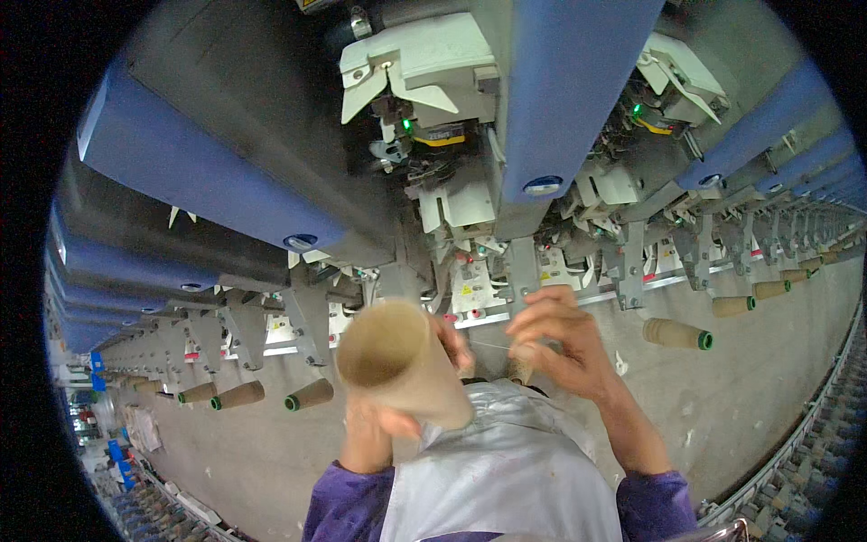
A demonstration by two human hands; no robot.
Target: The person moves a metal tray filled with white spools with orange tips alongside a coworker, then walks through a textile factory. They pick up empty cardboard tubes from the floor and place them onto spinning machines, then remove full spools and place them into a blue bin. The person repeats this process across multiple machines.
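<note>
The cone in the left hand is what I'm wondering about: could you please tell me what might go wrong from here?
The cone seems to be held by the left hand alone, so it could slip and drop to the floor.
The thin thread looks stretched between the hands, so a sharp tug by the right hand might snap it or pull it from the fingers.
</note>
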